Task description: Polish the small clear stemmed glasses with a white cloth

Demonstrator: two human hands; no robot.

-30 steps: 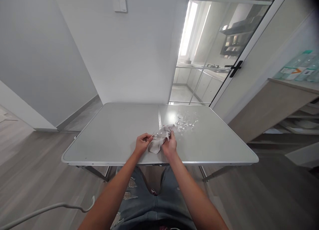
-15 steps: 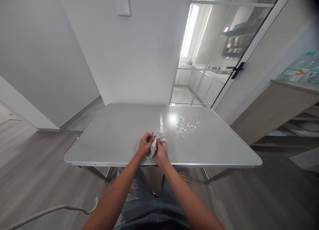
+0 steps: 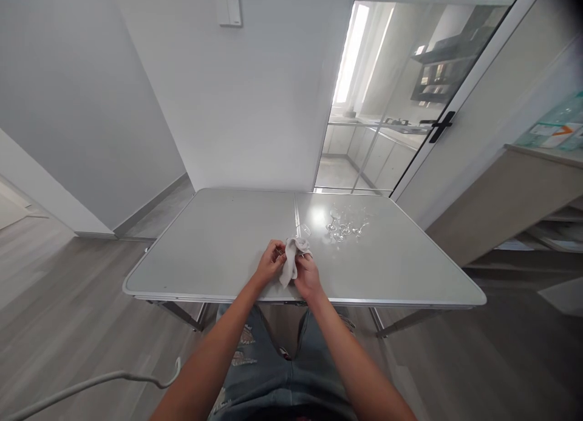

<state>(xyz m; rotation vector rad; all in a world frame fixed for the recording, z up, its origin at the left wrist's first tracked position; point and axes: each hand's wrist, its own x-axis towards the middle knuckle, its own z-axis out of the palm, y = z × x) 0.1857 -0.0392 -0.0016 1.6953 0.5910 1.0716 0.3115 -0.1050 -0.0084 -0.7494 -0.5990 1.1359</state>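
A white cloth (image 3: 290,268) is bunched between my two hands, just above the near part of the table. The rim of a clear glass (image 3: 304,230) shows past the far side of the cloth, which hides most of it. My left hand (image 3: 270,260) is closed at the cloth's left side, its fingertips pinching a clear part that looks like the glass's foot. Wrapped around the cloth from the right is my right hand (image 3: 308,275), its fingers partly under the folds. Several clear stemmed glasses (image 3: 345,228) stand grouped on the table's right half.
The grey folding table (image 3: 214,239) has a metal rim and a centre seam. Behind it are a white wall (image 3: 255,105) and a glass-paned door with a black handle (image 3: 441,127). A shelf with plastic bottles (image 3: 553,132) stands right; a pale curved rod (image 3: 113,378) juts in lower left.
The cloth has shifted up over the glass and now covers more of it, with a corner hanging down. My right hand has moved slightly right and turned. The view has shifted slightly.
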